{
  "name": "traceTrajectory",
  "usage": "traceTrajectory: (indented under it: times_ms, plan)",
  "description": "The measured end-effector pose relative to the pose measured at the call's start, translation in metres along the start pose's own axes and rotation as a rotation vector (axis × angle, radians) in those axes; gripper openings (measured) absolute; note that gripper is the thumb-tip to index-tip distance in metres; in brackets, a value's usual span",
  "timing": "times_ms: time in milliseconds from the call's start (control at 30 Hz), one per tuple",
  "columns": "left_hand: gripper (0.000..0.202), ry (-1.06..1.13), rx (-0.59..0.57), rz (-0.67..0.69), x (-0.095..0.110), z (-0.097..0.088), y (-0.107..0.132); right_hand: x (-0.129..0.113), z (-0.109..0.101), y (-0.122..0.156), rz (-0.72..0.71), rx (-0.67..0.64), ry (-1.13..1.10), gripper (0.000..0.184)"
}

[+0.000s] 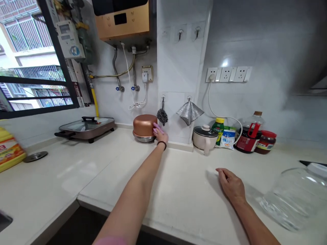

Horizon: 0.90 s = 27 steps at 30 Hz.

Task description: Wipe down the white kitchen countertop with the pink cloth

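Observation:
My left hand (160,134), with a dark band at the wrist, reaches far across the counter to a copper-coloured pot (145,125). Its fingers are apart and lie at the pot's right side; they look pinkish, and their exact contact is hard to make out. Under the pot sits a shiny metal dish (144,139). Over the counter at the right, my right hand (232,185) is loosely curled, with nothing visible in it. A large clear plastic jug (293,197) with a white cap lies to its right.
A lidded electric pan (85,128) stands back left, near a yellow bottle (10,149) and a metal disc (35,156). A scrubber (162,116) and silver cloth (189,112) hang on the wall. A small cooking pot (204,139) and several containers stand along the back right.

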<state>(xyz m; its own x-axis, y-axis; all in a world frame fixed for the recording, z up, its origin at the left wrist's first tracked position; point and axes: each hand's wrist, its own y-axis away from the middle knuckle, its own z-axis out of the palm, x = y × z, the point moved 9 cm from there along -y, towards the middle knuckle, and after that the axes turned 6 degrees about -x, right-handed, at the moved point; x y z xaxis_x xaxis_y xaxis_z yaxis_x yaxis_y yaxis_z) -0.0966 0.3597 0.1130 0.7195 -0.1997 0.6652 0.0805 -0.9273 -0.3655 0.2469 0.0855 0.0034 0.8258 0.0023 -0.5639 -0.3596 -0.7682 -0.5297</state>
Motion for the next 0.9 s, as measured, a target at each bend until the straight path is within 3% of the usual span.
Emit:
traceTrajectory:
  times_ms: [67, 133, 233, 300, 367, 433, 567, 633, 700, 800, 900]
  plan:
    - [0.093, 0.009, 0.000, -0.108, 0.017, 0.036, 0.009, 0.002, 0.004, 0.000, 0.013, -0.032, 0.002, 0.049]
    - [0.104, -0.007, -0.038, -0.102, 0.038, 0.073, 0.026, 0.004, 0.005, 0.001, 0.017, -0.049, 0.003, 0.049]
    - [0.115, -0.081, -0.137, 0.175, 0.072, 0.117, 0.055, 0.006, 0.004, 0.001, 0.007, -0.066, 0.012, 0.049]
    - [0.106, -0.150, -0.185, 0.374, 0.081, 0.128, 0.068, 0.008, 0.003, 0.001, 0.015, -0.071, 0.021, 0.049]
    - [0.087, -0.220, -0.193, 0.472, 0.073, 0.121, 0.066, 0.008, 0.001, 0.001, 0.020, -0.065, 0.029, 0.050]
    - [0.079, -0.252, -0.154, 0.447, 0.055, 0.100, 0.049, 0.004, -0.001, 0.001, 0.013, -0.055, 0.028, 0.050]
    - [0.081, -0.206, -0.034, 0.164, 0.012, 0.052, 0.010, -0.003, -0.001, 0.002, 0.007, -0.050, 0.003, 0.050]
    - [0.083, -0.188, -0.001, 0.091, 0.004, 0.044, 0.008, -0.004, 0.001, 0.002, 0.008, -0.058, -0.002, 0.051]
    - [0.081, -0.187, -0.020, 0.137, 0.011, 0.051, 0.015, -0.004, 0.003, 0.001, 0.011, -0.069, -0.002, 0.051]
    - [0.077, -0.196, -0.074, 0.287, 0.040, 0.068, 0.027, -0.002, 0.005, 0.001, 0.012, -0.083, -0.015, 0.048]
    - [0.080, -0.193, -0.016, 0.357, 0.074, 0.059, 0.018, -0.001, 0.006, 0.001, 0.006, -0.086, -0.038, 0.046]
